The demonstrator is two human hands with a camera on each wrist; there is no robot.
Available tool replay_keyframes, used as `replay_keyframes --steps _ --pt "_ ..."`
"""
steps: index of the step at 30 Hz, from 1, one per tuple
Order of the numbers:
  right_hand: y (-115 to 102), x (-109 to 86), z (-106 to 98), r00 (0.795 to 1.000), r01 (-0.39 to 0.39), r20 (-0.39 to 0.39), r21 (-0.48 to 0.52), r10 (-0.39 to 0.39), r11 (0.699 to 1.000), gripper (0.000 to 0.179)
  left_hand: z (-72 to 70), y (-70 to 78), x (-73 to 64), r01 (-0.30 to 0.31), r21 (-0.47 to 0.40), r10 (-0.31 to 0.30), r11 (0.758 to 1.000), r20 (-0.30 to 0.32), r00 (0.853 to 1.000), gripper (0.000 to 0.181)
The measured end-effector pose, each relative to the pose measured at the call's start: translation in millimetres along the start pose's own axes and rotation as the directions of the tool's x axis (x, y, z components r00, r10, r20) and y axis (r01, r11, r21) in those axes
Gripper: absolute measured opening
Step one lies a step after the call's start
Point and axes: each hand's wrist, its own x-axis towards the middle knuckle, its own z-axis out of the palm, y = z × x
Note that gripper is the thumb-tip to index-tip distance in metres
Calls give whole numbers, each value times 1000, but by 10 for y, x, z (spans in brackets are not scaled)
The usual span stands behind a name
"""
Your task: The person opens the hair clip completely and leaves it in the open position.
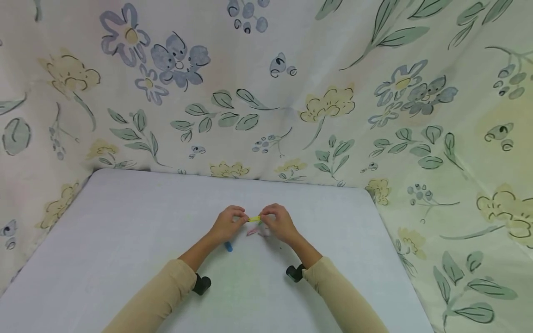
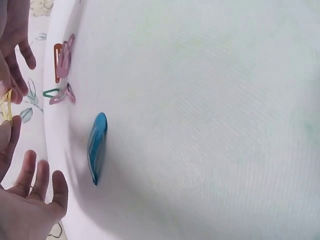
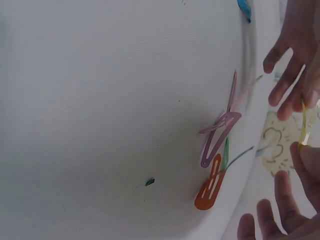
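A yellow snap hair clip (image 1: 254, 218) is held above the table between both hands. My left hand (image 1: 226, 224) pinches one end between thumb and index finger, its other fingers spread in the left wrist view. At the opposite end, the right hand (image 1: 283, 224) pinches the clip the same way. In the right wrist view the yellow clip (image 3: 304, 125) looks bowed, partly covered by fingertips. Under the hands lie pink-purple hair clips (image 3: 218, 140), an orange hair clip (image 3: 210, 187) and a green one (image 3: 228, 157). A blue hair clip (image 2: 97, 150) lies apart, near the left hand.
The white table (image 1: 125, 240) has rounded far corners. Behind it hangs a floral cloth (image 1: 258, 69), which also runs along both sides. A small dark speck (image 3: 150, 182) lies on the table near the orange clip. Beige sleeves (image 1: 154, 296) cover the forearms.
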Motion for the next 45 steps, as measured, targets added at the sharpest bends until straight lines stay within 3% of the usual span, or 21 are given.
replay_keyframes --steps 5,14,19,28,34,39,45 --pt "-5 82 77 1000 13 -9 -93 -14 996 11 7 -56 26 -16 76 20 997 -44 999 15" --pt "-16 116 159 1000 -17 1 -217 18 976 11 12 -155 56 -103 215 117 971 -54 992 12" --pt "-3 117 175 999 -35 11 -243 39 969 13 25 -186 64 -115 247 132 962 -53 990 13" --pt "26 86 159 997 -44 49 -252 58 967 16 -15 -167 43 -66 231 71 971 -11 997 14" --pt "0 41 179 997 -29 63 -274 48 961 17 -94 -234 -18 -44 191 35 981 47 998 15" --pt "-60 -4 220 997 17 76 -289 6 957 18 -176 -293 -73 -73 156 56 985 106 993 15" --pt "-110 -85 279 985 121 148 -262 -84 957 23 -341 -364 -190 -103 136 79 985 170 982 18"
